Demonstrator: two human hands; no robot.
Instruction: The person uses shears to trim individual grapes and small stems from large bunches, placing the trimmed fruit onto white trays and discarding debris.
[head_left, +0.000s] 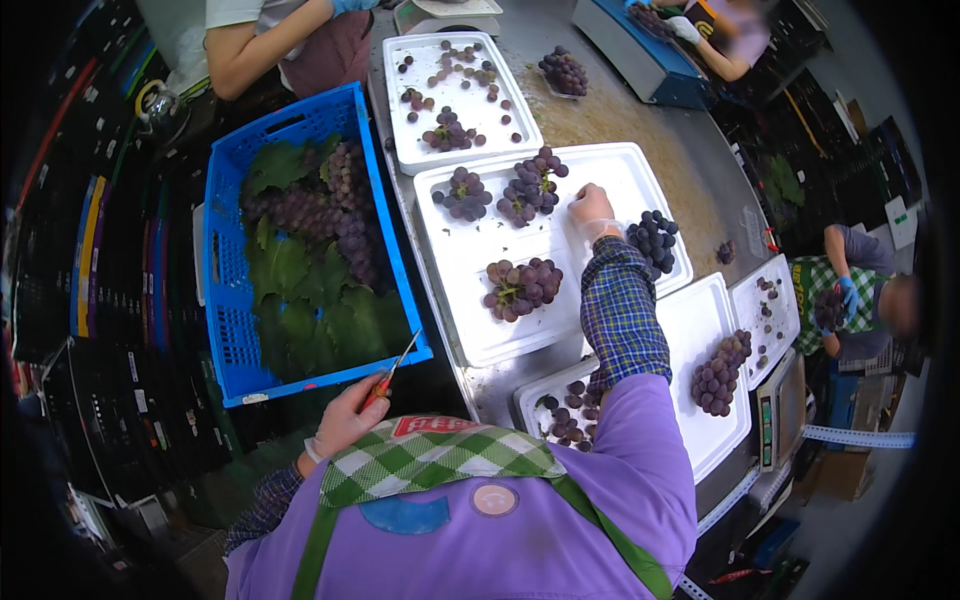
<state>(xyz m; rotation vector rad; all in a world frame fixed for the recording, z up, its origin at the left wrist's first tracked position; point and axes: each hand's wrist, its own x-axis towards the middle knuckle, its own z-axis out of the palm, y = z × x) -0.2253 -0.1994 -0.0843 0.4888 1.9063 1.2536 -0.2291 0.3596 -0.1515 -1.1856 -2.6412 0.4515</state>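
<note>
My left hand (346, 421) holds a slim pointed metal tool with a red handle (379, 390), its tip close to the near corner of a blue plastic crate (221, 300). Over a white foam tray (480, 341), my right hand (592, 206) has its fingers curled down; whether anything is in them is hidden. To its left in that tray lie a loose grape bunch (531, 187) and a smaller bunch (463, 195). A reddish bunch (523, 289) rests nearer me, and a dark bunch (652, 241) lies right of my wrist.
The crate holds grape bunches (352, 202) and vine leaves (330, 315). A farther foam tray (405, 150) carries loose grapes. Nearer trays hold loose grapes (570, 412) and a bunch (720, 375). A scale (780, 412) stands right. Several people work around the metal table (622, 127).
</note>
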